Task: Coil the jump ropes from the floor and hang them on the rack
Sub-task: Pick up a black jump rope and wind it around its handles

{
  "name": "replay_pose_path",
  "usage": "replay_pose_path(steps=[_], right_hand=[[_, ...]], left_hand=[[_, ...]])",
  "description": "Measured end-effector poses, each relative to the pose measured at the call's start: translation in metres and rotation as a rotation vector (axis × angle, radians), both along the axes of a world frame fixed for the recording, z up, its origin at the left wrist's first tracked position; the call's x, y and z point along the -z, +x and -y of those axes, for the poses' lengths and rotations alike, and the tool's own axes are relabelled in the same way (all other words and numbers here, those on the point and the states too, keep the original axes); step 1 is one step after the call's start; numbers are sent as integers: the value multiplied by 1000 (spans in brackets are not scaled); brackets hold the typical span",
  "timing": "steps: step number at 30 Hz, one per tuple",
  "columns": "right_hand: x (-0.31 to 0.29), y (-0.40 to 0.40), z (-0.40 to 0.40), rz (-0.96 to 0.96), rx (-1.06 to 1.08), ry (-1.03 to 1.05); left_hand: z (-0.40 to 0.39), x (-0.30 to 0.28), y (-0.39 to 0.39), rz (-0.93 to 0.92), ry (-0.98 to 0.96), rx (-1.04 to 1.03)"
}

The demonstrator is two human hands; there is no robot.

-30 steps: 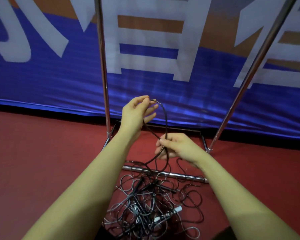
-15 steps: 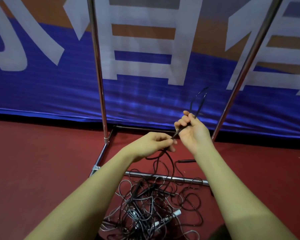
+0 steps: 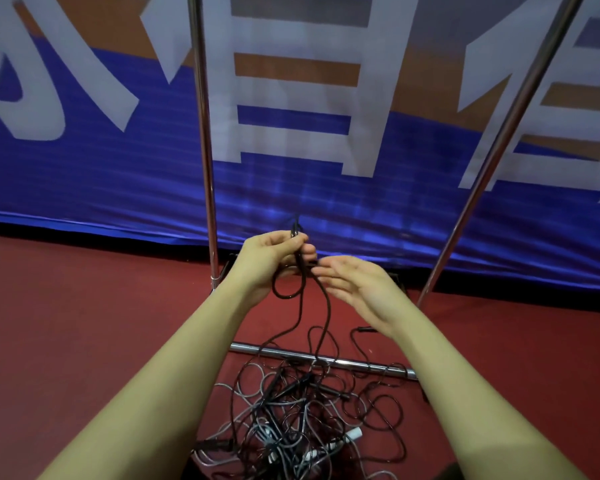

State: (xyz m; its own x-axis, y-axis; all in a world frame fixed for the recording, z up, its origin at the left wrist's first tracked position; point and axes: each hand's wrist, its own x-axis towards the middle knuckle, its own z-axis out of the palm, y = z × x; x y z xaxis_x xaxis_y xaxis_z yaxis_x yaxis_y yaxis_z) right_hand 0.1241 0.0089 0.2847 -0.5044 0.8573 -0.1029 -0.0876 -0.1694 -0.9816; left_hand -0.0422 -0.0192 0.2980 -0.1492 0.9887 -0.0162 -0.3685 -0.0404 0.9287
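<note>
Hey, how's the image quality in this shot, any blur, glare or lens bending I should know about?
Head view: slightly soft throughout, the banner lettering smeared as if by motion; wide-angle bending tilts the right rack pole inward; bright glare streaks run along both poles and the base bar; lighting is even, with little shadow on the floor; the left hand and rope stay readable.

Left hand (image 3: 269, 259) pinches black jump rope (image 3: 300, 271) near fold, short doubled end poking above fingers. Small loop hangs below left hand; two strands drop between both hands to tangled rope pile (image 3: 291, 420) on red floor (image 3: 84, 323). Right hand (image 3: 355, 284) just beside rope, palm up, fingers straight, whether touching unclear. Rack (image 3: 205, 133) uprights flank hands; base bar beneath them. Blue banner (image 3: 84, 174) beyond.
</note>
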Motion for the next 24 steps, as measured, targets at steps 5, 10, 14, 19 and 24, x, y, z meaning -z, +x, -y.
replay_pose_path(steps=[5, 10, 14, 19, 24], right_hand=[[3, -11, 6, 211, -33, 172], [4, -19, 7, 94, 104, 120], [6, -17, 1, 131, 279, 201], [18, -6, -10, 144, 457, 304], [35, -2, -22, 304, 434, 334]], left_hand=[[-3, -2, -7, 140, 9, -69], [-4, -1, -10, -15, -10, -107], [-4, -1, -18, -149, -14, -163], [-3, -2, -21, -192, -14, -147], [-4, -18, -19, 161, 92, -72]])
